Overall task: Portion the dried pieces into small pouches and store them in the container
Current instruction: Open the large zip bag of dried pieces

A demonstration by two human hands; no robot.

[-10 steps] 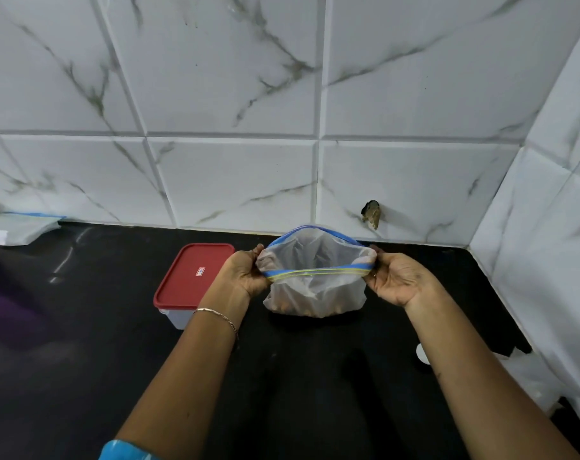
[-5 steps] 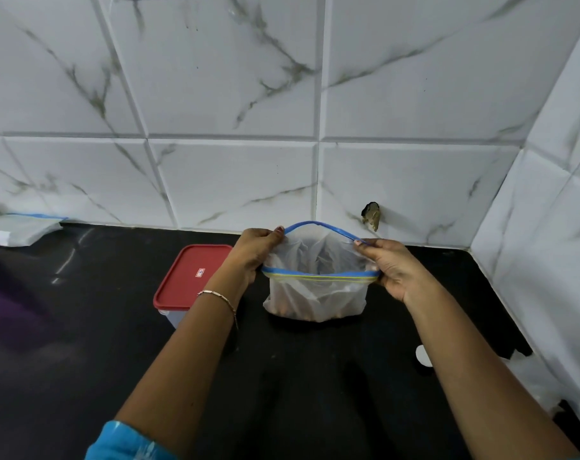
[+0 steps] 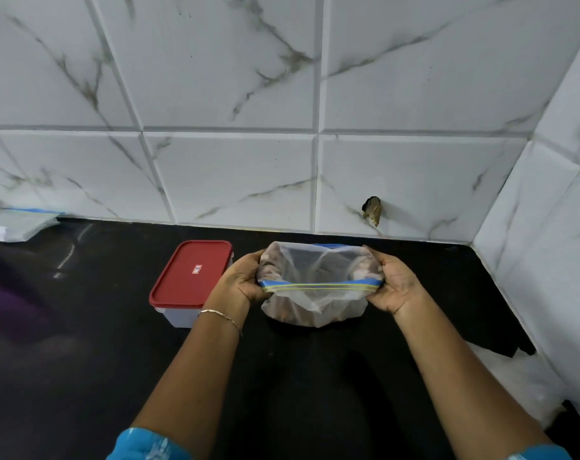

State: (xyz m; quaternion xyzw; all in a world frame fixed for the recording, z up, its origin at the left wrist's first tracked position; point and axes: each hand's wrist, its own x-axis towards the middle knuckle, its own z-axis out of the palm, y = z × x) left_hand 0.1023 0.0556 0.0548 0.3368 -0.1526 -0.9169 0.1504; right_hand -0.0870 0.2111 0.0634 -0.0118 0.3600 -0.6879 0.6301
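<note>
Two hands hold a clear zip pouch (image 3: 315, 293) of brown dried pieces above a black surface (image 3: 83, 376). The left hand (image 3: 245, 283) and right hand (image 3: 393, 285) each pinch an end of its blue zip strip. A red-lidded container (image 3: 192, 277) sits just left of the pouch, lid on.

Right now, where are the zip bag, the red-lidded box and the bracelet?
zip bag (image 3: 318, 270): head view, on its clear front wall.
red-lidded box (image 3: 192, 272): head view, on the lid's middle.
bracelet (image 3: 220, 316): head view, chain on the left wrist.
</note>
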